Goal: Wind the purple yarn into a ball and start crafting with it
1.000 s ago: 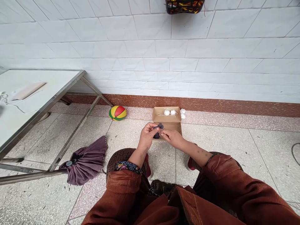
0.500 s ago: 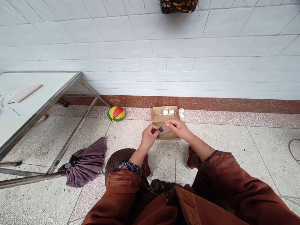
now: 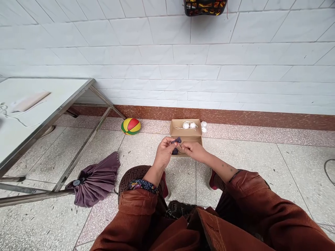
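Note:
My left hand (image 3: 164,150) pinches a small dark purple bundle of looped yarn (image 3: 178,140) above an open cardboard box (image 3: 200,140). Close beside it, my right hand (image 3: 195,151) has its fingers curled together on a thin dark strand of the same yarn, which runs down into the box. A dark yarn ball (image 3: 175,151) lies in the box's near part, partly covered by my left hand. Whether a hook or needle is in either hand is too small to make out. Two white yarn balls (image 3: 189,125) with loose strands rest in the box's far part.
More white balls (image 3: 204,127) sit on the floor right of the box. A striped ball (image 3: 131,126) lies near the wall. At left stand a metal-framed table (image 3: 65,91) and, below it, a folded purple umbrella (image 3: 98,183). A black basket (image 3: 205,7) is up ahead.
My right hand has lowered and its fingers have curled in, slackening the strand that stretched between the hands. The left hand has raised and turned the yarn bundle, uncovering more of the dark ball.

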### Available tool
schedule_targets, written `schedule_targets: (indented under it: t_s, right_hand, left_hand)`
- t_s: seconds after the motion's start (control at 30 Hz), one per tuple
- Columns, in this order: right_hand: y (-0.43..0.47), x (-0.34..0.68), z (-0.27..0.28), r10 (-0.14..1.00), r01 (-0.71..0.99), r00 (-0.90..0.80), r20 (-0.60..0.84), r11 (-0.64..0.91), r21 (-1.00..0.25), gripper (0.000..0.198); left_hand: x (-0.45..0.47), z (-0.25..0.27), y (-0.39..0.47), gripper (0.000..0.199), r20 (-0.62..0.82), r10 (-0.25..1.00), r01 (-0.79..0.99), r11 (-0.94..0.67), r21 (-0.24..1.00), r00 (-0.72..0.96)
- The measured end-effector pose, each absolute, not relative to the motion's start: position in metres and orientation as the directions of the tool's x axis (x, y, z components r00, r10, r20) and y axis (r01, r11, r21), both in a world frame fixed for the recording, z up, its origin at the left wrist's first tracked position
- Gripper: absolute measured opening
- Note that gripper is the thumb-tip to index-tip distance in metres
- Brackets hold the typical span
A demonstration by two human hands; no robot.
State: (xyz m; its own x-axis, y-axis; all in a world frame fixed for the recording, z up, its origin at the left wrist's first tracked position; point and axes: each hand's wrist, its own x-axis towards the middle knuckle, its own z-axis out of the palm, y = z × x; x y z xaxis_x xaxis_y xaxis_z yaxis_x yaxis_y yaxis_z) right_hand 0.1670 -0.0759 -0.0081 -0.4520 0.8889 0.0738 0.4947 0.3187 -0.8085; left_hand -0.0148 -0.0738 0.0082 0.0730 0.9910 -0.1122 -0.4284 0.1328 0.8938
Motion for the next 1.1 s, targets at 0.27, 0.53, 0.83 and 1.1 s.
schedule_targets:
  t_s: [0.27, 0.53, 0.83, 1.1]
  right_hand:
    - [-0.088, 0.170, 0.015, 0.761, 0.532, -0.602, 0.242, 0.609, -0.588, 0.021]
    - [-0.059, 0.191, 0.017, 0.852, 0.465, -0.410, 0.326, 0.503, -0.729, 0.021]
    - [-0.064, 0.171, -0.016, 0.912, 0.388, -0.396, 0.108, 0.273, -0.881, 0.013]
    - [-0.066, 0.166, -0.021, 0.918, 0.438, -0.391, 0.063, 0.245, -0.865, 0.017]
  left_hand:
    - [-0.018, -0.007, -0.071, 0.012, 0.019, 1.000, 0.048, -0.018, 0.999, -0.025]
    - [-0.007, -0.003, -0.083, 0.013, -0.010, 0.947, 0.013, 0.006, 1.000, 0.322]
    - [-0.008, 0.010, -0.083, 0.041, -0.114, 0.935, -0.297, 0.220, 0.929, 0.335]
    - [-0.011, 0.009, -0.081, 0.033, -0.135, 0.970, -0.185, 0.173, 0.967, 0.200]
